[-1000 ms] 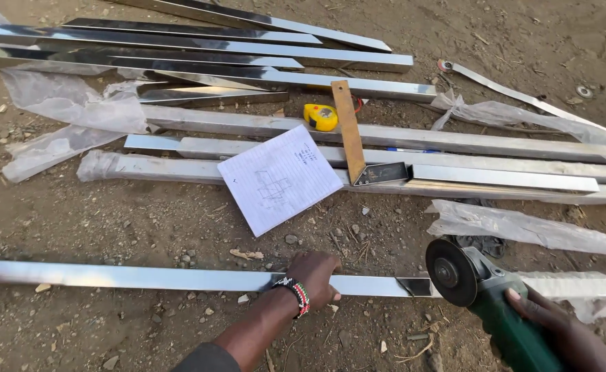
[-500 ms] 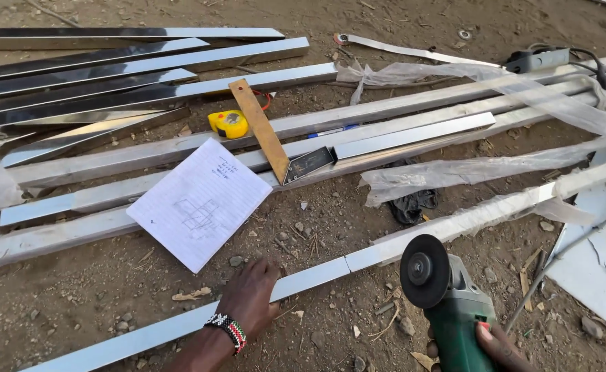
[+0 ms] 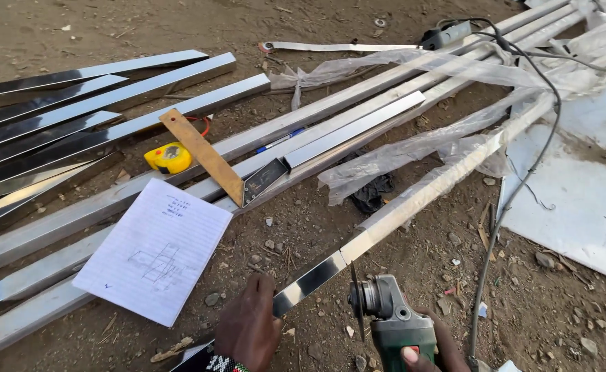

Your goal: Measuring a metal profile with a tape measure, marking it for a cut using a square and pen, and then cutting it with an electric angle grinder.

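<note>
Near the bottom edge of the head view, left hand (image 3: 249, 329) pressed flat, palm down, on a long shiny steel tube (image 3: 413, 201) lying slantwise on bare dirt, fingers spread over the metal rather than curled around it, beaded wristband just at the frame edge. Just right of it, right hand (image 3: 432, 350) wrapped tightly around the green body of an angle grinder (image 3: 389, 318), thin cutting disc (image 3: 355, 303) upright and edge-on, close beside the tube at the spot where clear plastic wrap ends and bare metal begins; contact between disc and tube impossible to tell. From the grinder, black cable (image 3: 502, 207) trailing far right across the ground. Left of the hands, a white sheet of paper (image 3: 155, 249) with a pencil sketch, resting on other wrapped tubes. Farther off, a try square (image 3: 210, 160) with wooden handle lying across the tubes, a yellow tape measure (image 3: 169, 157) just left of it. Far left, a stack of polished steel lengths (image 3: 75, 117).
</note>
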